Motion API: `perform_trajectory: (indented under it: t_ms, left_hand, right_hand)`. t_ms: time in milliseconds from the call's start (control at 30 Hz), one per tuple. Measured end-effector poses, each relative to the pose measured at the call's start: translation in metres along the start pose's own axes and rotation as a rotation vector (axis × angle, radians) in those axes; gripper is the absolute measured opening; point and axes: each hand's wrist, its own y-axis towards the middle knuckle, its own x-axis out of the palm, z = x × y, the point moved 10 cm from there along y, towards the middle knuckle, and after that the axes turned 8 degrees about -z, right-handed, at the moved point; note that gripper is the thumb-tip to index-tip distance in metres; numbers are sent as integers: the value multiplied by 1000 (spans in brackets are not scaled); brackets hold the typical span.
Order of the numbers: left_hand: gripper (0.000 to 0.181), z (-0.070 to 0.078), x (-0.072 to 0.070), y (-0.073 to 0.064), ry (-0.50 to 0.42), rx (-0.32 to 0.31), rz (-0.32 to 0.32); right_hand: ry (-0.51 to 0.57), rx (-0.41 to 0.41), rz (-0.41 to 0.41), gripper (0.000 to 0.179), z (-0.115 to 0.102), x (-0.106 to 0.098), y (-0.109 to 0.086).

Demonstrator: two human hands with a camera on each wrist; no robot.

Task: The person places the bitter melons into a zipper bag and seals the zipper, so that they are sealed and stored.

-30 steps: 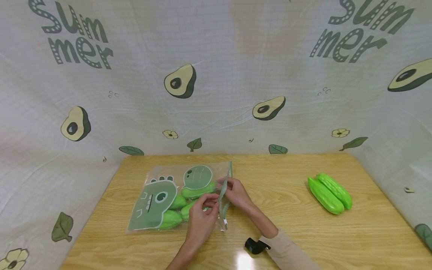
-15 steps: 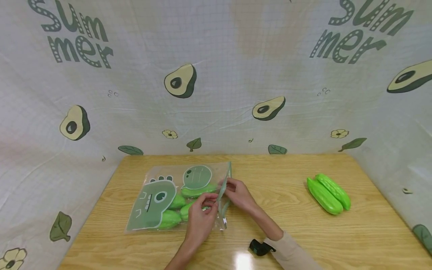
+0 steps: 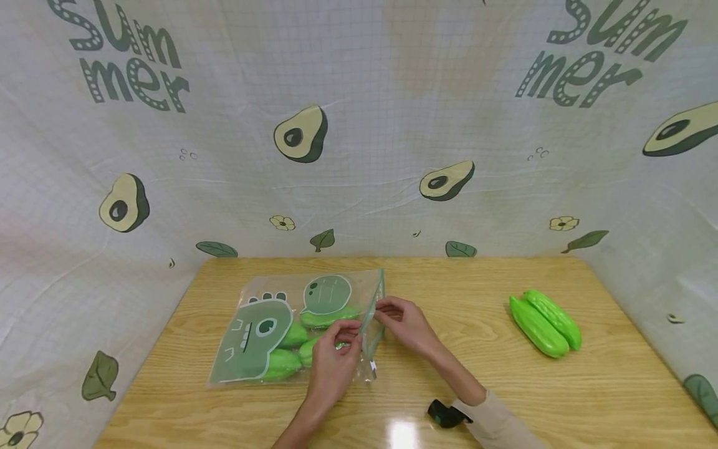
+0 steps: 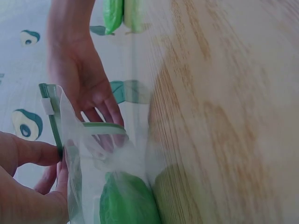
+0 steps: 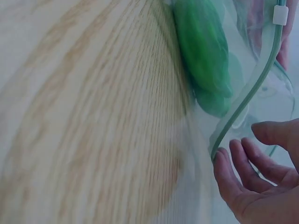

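A clear zip bag [image 3: 255, 346] with a green dinosaur print lies on the table, its green-edged mouth facing right and parted. Several green toy vegetables [image 3: 280, 365] are inside it. My left hand [image 3: 333, 368] pinches the upper edge of the mouth between thumb and fingers, beside the white slider [image 4: 48, 106]. At the opening is my right hand [image 3: 412, 327], its fingers loosely bent and its thumb apart from them. In the right wrist view its fingertips are right at the green zip strip [image 5: 247, 98], with nothing gripped.
Two bright green vegetables, a smoother one [image 3: 538, 325] and a bumpy bitter melon [image 3: 555, 318], lie side by side on the right of the wooden table [image 3: 465, 287]. A printed cloth [image 3: 370, 125] hangs behind. A black strap device [image 3: 445, 413] is on my right wrist.
My right hand has drawn back to the right, out of the bag's mouth, and its fingers have loosened. The left hand keeps its pinch on the bag's edge.
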Motion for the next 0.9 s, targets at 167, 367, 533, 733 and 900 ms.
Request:
perform_trajectory:
  t_ms: [167, 367, 533, 733, 900]
  left_hand:
    - [18, -1, 0, 1, 1, 3, 1]
    - [18, -1, 0, 0, 3, 8, 3]
    - [18, -1, 1, 1, -2, 2, 8]
    - [18, 0, 0, 1, -13, 0, 8]
    - [18, 1, 0, -1, -32, 9, 8]
  right_hand:
    - [-2, 2, -6, 20, 4, -5, -5]
    - [-14, -21, -12, 23, 5, -11, -11]
    - [-48, -28, 2, 19, 5, -17, -16]
    - [-94, -28, 47, 16, 6, -26, -21]
    - [-113, -36, 65, 16, 7, -34, -26]
